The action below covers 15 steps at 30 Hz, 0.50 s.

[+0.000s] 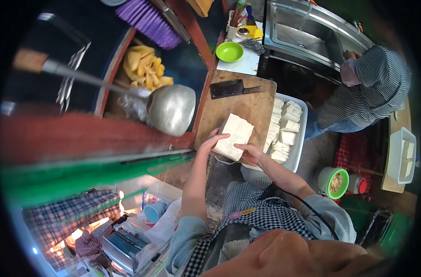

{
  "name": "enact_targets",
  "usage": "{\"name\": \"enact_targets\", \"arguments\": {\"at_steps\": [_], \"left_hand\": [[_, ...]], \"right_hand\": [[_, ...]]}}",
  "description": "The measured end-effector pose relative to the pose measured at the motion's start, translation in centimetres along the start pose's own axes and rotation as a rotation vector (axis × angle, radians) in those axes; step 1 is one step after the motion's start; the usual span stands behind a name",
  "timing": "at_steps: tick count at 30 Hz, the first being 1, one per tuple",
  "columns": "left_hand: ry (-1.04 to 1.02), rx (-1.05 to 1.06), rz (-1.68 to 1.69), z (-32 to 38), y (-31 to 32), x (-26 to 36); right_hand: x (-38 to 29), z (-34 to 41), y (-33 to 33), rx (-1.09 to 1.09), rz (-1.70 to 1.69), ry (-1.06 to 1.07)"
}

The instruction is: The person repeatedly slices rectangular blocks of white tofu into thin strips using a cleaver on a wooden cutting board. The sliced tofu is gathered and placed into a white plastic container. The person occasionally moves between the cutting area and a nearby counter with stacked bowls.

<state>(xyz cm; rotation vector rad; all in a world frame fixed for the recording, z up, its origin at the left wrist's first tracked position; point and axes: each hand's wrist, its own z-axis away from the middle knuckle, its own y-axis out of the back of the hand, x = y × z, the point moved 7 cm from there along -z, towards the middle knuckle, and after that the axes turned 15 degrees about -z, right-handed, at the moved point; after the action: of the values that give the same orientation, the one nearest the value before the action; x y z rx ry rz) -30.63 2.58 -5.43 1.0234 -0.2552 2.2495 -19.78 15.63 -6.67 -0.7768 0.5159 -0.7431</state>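
Note:
Between my two hands is a large white block of tofu (235, 133), held above the near end of a wooden cutting board (241, 106). My left hand (211, 141) grips its left side, the thumb lying over the top. On its right side my right hand (251, 152) has the thumb across a corner. The undersides of both hands are partly hidden. Across the far part of the board lies a cleaver (228, 89) with a dark blade. To the right, a white plastic tub (301, 138) holds many cut tofu slices (281, 149), partly under the board's edge.
A person (364, 86) stands at a steel sink (300, 34) with water running. A green bowl (229, 52) sits beyond the board. A large metal ladle (172, 110) hangs close at left. At right are a bucket (336, 182) and a white container (403, 155) with tofu blocks.

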Motion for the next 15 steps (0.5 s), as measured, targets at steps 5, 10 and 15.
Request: {"name": "enact_targets", "arguments": {"at_steps": [5, 10, 15], "left_hand": [[-0.150, -0.190, -0.197, -3.6, 2.1, 0.8], [-0.029, 0.071, -0.504, -4.6, 3.6, 1.1], [-0.145, 0.459, -0.852, -1.2, 2.1, 3.8]], "right_hand": [[-4.1, 3.6, 4.9, 0.081, 0.441, -0.023], [-11.2, 8.9, 17.6, 0.651, 0.403, 0.465], [-7.6, 7.6, 30.1, 1.024, -0.123, 0.403]]}}
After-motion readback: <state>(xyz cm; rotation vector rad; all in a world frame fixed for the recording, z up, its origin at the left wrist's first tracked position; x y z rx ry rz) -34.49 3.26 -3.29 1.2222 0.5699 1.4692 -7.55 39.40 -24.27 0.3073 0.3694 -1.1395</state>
